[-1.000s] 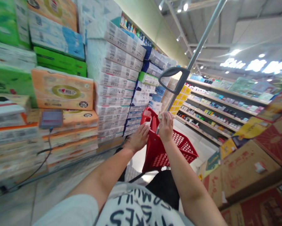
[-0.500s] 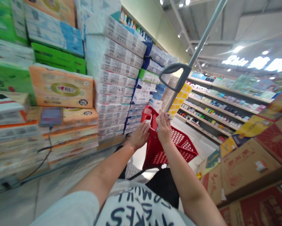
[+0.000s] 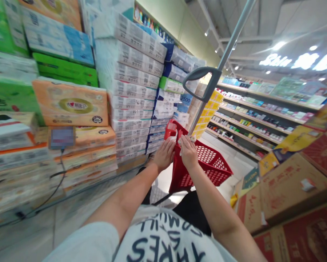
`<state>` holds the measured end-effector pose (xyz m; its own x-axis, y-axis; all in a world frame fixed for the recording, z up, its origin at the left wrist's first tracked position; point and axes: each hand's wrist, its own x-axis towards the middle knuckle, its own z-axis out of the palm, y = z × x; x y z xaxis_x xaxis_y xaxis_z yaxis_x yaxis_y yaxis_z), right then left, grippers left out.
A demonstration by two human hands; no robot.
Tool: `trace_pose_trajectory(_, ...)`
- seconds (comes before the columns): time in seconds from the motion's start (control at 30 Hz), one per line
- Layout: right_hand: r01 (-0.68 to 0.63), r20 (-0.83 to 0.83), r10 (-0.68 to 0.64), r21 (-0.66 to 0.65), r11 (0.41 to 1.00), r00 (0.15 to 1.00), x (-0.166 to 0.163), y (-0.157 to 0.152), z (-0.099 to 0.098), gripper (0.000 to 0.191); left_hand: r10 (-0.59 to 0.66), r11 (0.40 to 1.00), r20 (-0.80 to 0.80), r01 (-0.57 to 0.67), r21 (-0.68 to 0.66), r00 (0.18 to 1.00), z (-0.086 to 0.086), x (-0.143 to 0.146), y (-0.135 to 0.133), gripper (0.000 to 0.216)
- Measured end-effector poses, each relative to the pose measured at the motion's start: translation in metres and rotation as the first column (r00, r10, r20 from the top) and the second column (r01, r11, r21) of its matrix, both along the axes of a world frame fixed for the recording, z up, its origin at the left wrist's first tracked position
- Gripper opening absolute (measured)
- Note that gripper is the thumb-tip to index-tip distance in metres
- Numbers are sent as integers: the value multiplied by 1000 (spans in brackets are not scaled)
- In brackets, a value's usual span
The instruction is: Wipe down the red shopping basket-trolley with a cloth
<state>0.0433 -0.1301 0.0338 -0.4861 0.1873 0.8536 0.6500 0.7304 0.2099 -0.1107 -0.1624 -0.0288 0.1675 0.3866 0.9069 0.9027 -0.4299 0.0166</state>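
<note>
A red plastic shopping cart (image 3: 214,165) with a perforated basket stands in front of me. My left hand (image 3: 164,154) is closed over the near left edge of the cart, beside its raised red end piece (image 3: 171,129); a bit of white shows by the fingertips. On the cart's near rim, my right hand (image 3: 189,151) presses a crumpled light-coloured cloth (image 3: 192,139), mostly hidden under the fingers. A grey pole (image 3: 231,45) with a grey loop handle (image 3: 212,84) rises just beyond that hand.
Tall stacks of white paper packs (image 3: 137,71) and orange tissue packs (image 3: 70,103) line the left. A cable (image 3: 63,178) hangs there towards the floor. Cardboard boxes (image 3: 291,182) are piled on the right. Stocked shelves (image 3: 250,116) stand at the back.
My right hand has shifted a little left along the rim with the cloth, closer to my left hand. My left hand stays on the cart edge. The view has turned slightly.
</note>
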Motion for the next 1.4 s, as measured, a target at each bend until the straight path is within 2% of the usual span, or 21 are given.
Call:
trace_pose_trajectory(0.17, -5, 20, 6, -79, 997, 1000, -1, -8, -25, 43, 9, 1000, -11, -10, -12, 1000, -1, 0, 1, 51)
trace_pose_trajectory(0.33, -46, 28, 48, -85, 995, 998, 3, -10, -46, 46, 47, 999, -34, -47, -21, 998, 0, 0, 0, 51)
trace_pose_trajectory(0.57, -96, 89, 101, -57, 994, 991, 11, -3, -53, 50, 42, 999, 18, -42, -17, 999, 0, 2, 3, 45)
trace_pose_trajectory(0.77, 15, 132, -8, -53, 998, 991, 13, -9, -67, 61, 49, 999, 1, -49, -20, 999, 2, 1, 5, 39)
trace_pose_trajectory(0.97, 78, 205, -70, -30, 996, 976, 24, -4, -91, 61, 36, 999, 10, -36, -27, 999, 7, 1, 3, 40)
trace_pose_trajectory(1.2, 51, 234, -47, -11, 999, 971, 26, 0, -88, 59, 28, 999, 44, -27, -30, 999, 7, 3, 6, 40)
trace_pose_trajectory(1.4, 17, 358, 9, -69, 997, 934, 38, -2, -113, 55, 5, 1000, 23, -5, -31, 1000, 6, 2, 5, 41)
